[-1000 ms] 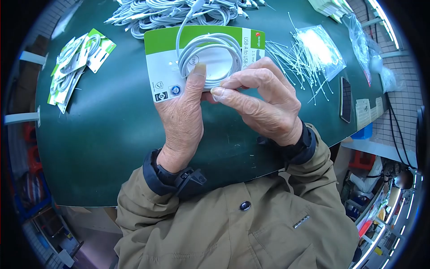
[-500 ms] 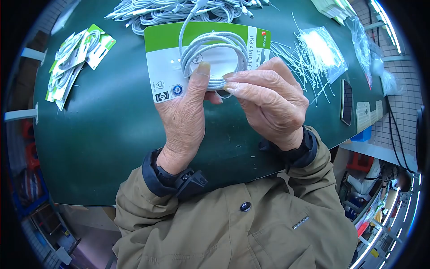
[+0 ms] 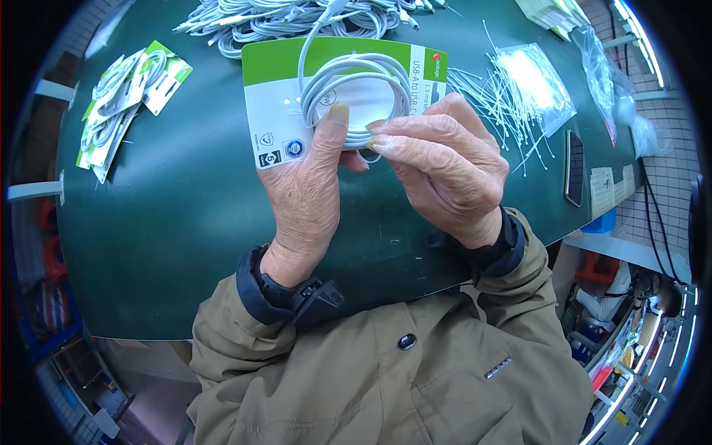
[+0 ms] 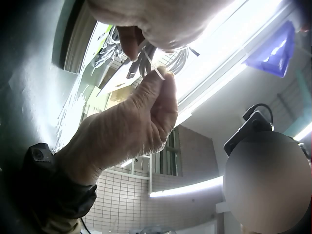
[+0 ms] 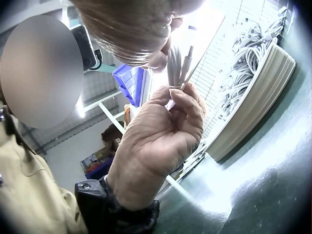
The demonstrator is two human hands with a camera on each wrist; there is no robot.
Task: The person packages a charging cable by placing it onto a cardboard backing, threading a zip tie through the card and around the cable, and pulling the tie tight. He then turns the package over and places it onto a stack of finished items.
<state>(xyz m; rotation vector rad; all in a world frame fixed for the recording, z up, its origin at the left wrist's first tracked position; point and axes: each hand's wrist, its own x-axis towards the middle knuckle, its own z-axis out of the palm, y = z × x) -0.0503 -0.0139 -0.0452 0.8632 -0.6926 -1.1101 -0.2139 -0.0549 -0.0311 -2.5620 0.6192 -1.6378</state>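
Note:
A light grey braided cable coil (image 3: 401, 85) lies against a green-and-white packaging card (image 3: 271, 107) printed USB-A to USB-C. My left hand (image 3: 300, 196) grips the card and coil together at the lower edge, thumb across the loops and fingers behind. At the lower right of the coil, my right hand (image 3: 452, 170) pinches with thumb and index finger. A thin white cable tie (image 4: 154, 67) shows at those fingertips in the left wrist view, running up to the loops. One cable end rises from the top of the coil past the card's upper edge.
A pile of grey cables (image 3: 245, 26) lies at the back of the green table (image 3: 170, 222). Carded cables (image 3: 119, 111) lie at left. To the right are loose white cable ties (image 3: 504, 100), their plastic bag (image 3: 538, 74), a phone (image 3: 573, 169) and stacked cards (image 3: 552, 15).
My right hand has shifted slightly right and down from its first position, still pinching. A thin loop now shows below the coil, and the card has turned a little.

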